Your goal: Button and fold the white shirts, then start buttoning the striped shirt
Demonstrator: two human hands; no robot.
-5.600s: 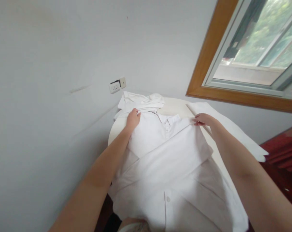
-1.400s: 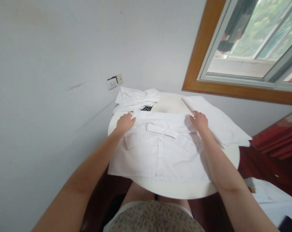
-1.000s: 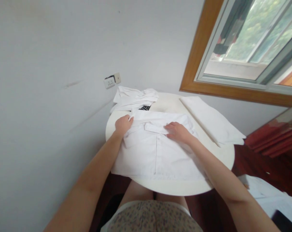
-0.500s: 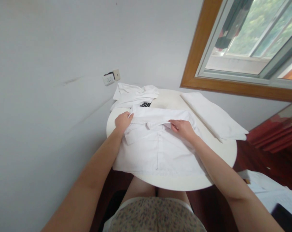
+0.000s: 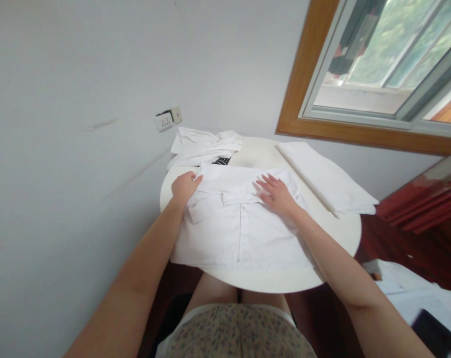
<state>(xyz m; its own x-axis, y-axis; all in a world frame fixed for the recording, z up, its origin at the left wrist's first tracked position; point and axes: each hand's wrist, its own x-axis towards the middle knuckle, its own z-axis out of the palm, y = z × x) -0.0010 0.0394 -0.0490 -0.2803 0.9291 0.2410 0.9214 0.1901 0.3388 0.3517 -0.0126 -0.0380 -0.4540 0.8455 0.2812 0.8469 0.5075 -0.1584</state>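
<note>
A white shirt (image 5: 214, 233) lies partly folded on the round white table (image 5: 273, 282), with a front seam running down its middle. Its upper part is turned over into a band across the far side. At the left end of that band, my left hand (image 5: 186, 187) is closed, pinching the shirt's edge between thumb and fingers. My right hand (image 5: 277, 195) rests on the right half of the band, palm down with fingers spread, holding nothing.
Behind the shirt lies a crumpled white cloth (image 5: 206, 144) with a black patterned piece (image 5: 222, 161) beside it. A folded white cloth (image 5: 324, 176) is at the table's right. The wall (image 5: 79, 199) borders the left; a dark phone (image 5: 433, 332) lies low right.
My right hand has let go of the band's edge and opened flat on it. The lifted fold under it now lies down. My left hand keeps its pinch at the left edge.
</note>
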